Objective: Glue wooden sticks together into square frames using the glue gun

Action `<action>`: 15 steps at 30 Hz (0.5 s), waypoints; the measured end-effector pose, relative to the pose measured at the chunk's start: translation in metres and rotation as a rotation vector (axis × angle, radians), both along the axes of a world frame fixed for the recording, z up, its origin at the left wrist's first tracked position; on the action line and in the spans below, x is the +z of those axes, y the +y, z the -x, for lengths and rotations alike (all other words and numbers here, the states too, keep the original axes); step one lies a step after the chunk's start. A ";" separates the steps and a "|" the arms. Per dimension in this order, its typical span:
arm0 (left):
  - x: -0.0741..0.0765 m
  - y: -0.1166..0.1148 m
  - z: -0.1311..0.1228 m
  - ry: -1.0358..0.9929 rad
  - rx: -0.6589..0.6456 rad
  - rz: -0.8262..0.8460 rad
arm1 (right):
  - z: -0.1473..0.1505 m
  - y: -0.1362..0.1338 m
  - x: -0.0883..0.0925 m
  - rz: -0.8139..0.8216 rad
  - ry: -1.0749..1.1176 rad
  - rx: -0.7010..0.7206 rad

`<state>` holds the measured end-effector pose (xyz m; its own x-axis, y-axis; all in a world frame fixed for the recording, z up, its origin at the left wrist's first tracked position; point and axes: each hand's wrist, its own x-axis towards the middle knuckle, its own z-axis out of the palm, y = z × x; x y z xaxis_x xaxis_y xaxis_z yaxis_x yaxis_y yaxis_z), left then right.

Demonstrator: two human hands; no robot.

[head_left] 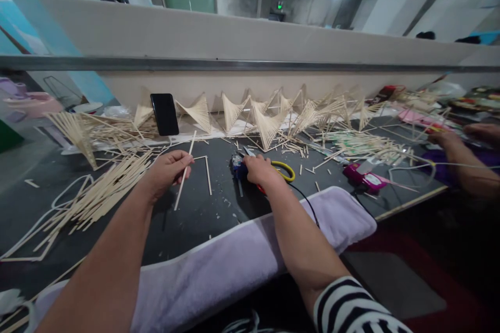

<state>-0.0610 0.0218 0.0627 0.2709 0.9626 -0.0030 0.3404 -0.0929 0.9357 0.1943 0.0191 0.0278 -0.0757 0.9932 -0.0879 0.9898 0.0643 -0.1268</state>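
My left hand (169,170) is closed in a pinch on a thin bamboo stick (183,174) that slants down over the dark tabletop (203,213). My right hand (261,170) is closed over a blue glue gun (236,165) lying on the table, with yellow-handled scissors (285,170) just to its right. A small frame of sticks (207,171) lies between my hands. Finished fan-shaped stick pieces (269,119) stand in a row along the back of the table.
A black phone (164,113) leans against the back wall. Loose sticks (97,192) are piled at the left. A pink glue gun (365,178) lies at the right. Another person's hands (453,140) work at the far right. A lilac towel (234,265) pads the front edge.
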 end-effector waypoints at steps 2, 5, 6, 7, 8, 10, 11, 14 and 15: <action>0.000 0.000 -0.002 -0.018 -0.013 -0.020 | 0.003 0.000 -0.003 -0.027 0.007 -0.011; -0.002 0.000 -0.004 -0.051 -0.020 -0.027 | 0.001 0.000 0.000 -0.064 0.094 0.006; -0.002 0.001 -0.004 -0.061 -0.019 -0.023 | 0.000 0.000 0.002 -0.098 0.160 0.020; -0.003 0.001 -0.004 -0.071 -0.019 -0.020 | -0.001 0.000 0.005 -0.140 0.253 0.035; -0.004 0.002 -0.004 -0.079 -0.022 -0.017 | -0.001 0.001 0.008 -0.186 0.370 0.052; -0.005 0.003 -0.003 -0.092 -0.034 -0.007 | 0.000 0.002 0.012 -0.257 0.648 0.071; -0.006 0.003 -0.002 -0.097 -0.043 -0.002 | 0.001 0.002 0.013 -0.271 0.765 0.073; -0.007 0.003 -0.001 -0.097 -0.090 0.015 | 0.006 0.000 0.013 -0.214 0.988 0.055; -0.007 0.003 -0.001 -0.089 -0.111 0.022 | 0.009 -0.001 0.011 -0.176 1.039 0.048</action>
<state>-0.0604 0.0244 0.0554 0.3759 0.9267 0.0047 0.2443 -0.1040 0.9641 0.1855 0.0179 0.0389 -0.0703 0.9797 0.1878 0.3957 0.2002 -0.8963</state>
